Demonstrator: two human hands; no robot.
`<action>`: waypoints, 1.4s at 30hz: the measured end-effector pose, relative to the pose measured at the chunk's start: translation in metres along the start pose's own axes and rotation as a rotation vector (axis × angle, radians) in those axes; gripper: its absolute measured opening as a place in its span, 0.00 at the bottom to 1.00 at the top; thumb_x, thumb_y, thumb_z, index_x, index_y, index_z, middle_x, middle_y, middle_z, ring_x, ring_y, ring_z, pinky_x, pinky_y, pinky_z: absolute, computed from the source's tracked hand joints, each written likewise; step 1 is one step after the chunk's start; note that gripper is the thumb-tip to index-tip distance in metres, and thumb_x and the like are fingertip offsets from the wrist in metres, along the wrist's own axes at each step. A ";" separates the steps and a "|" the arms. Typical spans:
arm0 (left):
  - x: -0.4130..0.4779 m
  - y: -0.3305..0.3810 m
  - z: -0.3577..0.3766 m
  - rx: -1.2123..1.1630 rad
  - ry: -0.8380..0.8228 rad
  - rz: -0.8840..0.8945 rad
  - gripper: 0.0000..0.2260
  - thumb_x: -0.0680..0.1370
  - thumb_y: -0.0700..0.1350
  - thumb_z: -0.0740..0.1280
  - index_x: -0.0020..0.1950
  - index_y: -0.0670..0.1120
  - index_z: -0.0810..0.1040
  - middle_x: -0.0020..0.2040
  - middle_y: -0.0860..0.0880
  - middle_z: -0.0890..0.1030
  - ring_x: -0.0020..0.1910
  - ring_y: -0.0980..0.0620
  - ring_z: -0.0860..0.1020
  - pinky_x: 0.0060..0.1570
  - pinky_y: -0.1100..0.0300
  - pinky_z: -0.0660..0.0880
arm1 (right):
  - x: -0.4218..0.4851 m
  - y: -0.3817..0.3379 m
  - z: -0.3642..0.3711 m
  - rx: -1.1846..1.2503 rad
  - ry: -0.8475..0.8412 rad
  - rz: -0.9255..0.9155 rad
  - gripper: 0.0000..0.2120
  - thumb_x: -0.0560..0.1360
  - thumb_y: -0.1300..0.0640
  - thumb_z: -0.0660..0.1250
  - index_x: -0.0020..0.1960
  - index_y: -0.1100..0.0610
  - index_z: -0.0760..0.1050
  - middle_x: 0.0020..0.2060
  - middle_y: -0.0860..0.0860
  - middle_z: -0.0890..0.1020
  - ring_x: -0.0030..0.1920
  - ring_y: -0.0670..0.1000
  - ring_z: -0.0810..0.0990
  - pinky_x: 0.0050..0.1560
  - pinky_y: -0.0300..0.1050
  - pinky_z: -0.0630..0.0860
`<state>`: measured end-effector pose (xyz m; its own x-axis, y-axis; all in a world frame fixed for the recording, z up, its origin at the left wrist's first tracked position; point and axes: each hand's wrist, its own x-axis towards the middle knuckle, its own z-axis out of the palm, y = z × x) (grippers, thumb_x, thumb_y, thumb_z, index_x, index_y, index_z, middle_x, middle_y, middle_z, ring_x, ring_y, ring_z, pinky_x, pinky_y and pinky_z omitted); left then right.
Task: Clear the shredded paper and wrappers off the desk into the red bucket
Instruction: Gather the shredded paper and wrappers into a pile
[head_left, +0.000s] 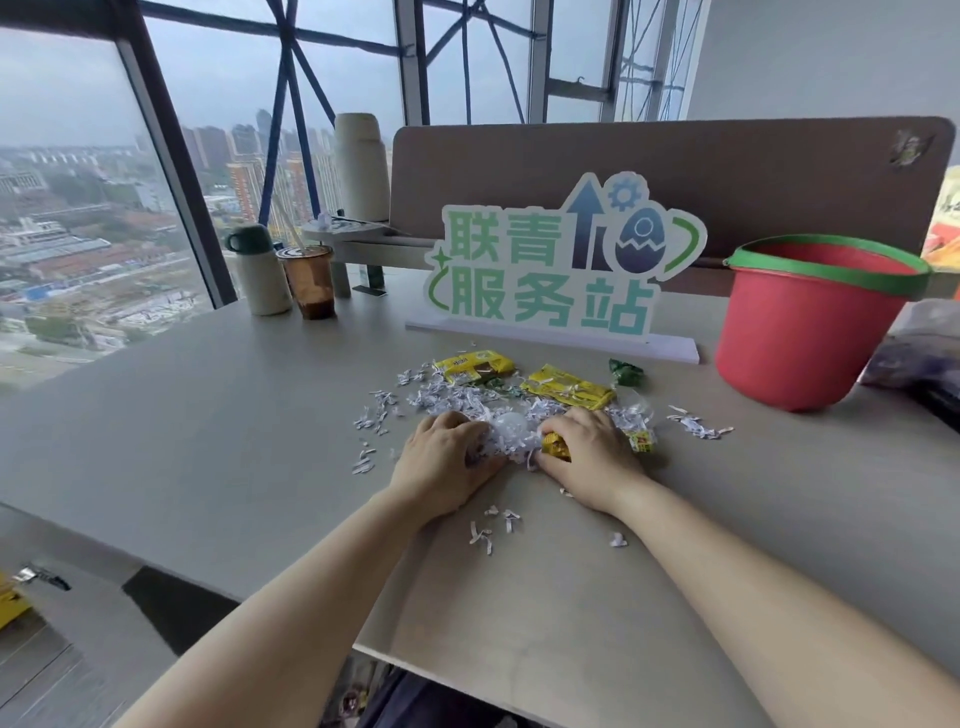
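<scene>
Your left hand (445, 464) cupped around shredded paper (506, 434), your right hand (592, 457) curled on a yellow wrapper (556, 447), red bucket (810, 322) far right on the desk (208, 415)

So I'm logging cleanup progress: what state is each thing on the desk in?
Red plastic bucket: upright, open.
White shredded paper: still on desk, partly gathered.
Two yellow wrappers: lying flat, untouched.
Left hand: cupping shreds.
Right hand: closed on small yellow wrapper.
Brown plastic cup: lidded, upright.

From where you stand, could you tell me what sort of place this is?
Probably a high-rise office: a desk with a divider panel, a standing sign, and tall windows overlooking a city.
</scene>
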<state>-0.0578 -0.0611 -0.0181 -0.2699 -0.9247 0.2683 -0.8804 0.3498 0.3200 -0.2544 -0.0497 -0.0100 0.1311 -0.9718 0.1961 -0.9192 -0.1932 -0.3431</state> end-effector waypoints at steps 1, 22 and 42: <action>0.000 0.001 0.000 -0.021 0.010 0.003 0.21 0.73 0.61 0.64 0.63 0.54 0.75 0.60 0.48 0.75 0.62 0.45 0.71 0.63 0.54 0.68 | 0.000 0.000 0.000 0.001 0.014 -0.004 0.16 0.73 0.50 0.64 0.60 0.50 0.73 0.60 0.53 0.74 0.64 0.57 0.67 0.62 0.47 0.66; 0.011 0.023 -0.033 -0.248 0.132 0.063 0.08 0.76 0.44 0.67 0.51 0.42 0.82 0.49 0.44 0.79 0.47 0.46 0.77 0.43 0.63 0.66 | -0.003 -0.007 -0.043 0.109 0.106 -0.039 0.15 0.72 0.66 0.64 0.58 0.57 0.76 0.58 0.57 0.76 0.57 0.59 0.75 0.55 0.46 0.70; 0.068 0.119 -0.027 -0.325 0.086 0.252 0.10 0.76 0.46 0.66 0.55 0.45 0.81 0.55 0.45 0.81 0.53 0.46 0.77 0.48 0.63 0.68 | -0.029 0.061 -0.108 0.153 0.225 0.121 0.14 0.73 0.66 0.64 0.57 0.56 0.76 0.57 0.55 0.78 0.56 0.57 0.76 0.52 0.44 0.70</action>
<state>-0.1706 -0.0782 0.0633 -0.4155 -0.7928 0.4459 -0.6187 0.6056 0.5005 -0.3549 -0.0185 0.0628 -0.0773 -0.9380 0.3380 -0.8542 -0.1125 -0.5077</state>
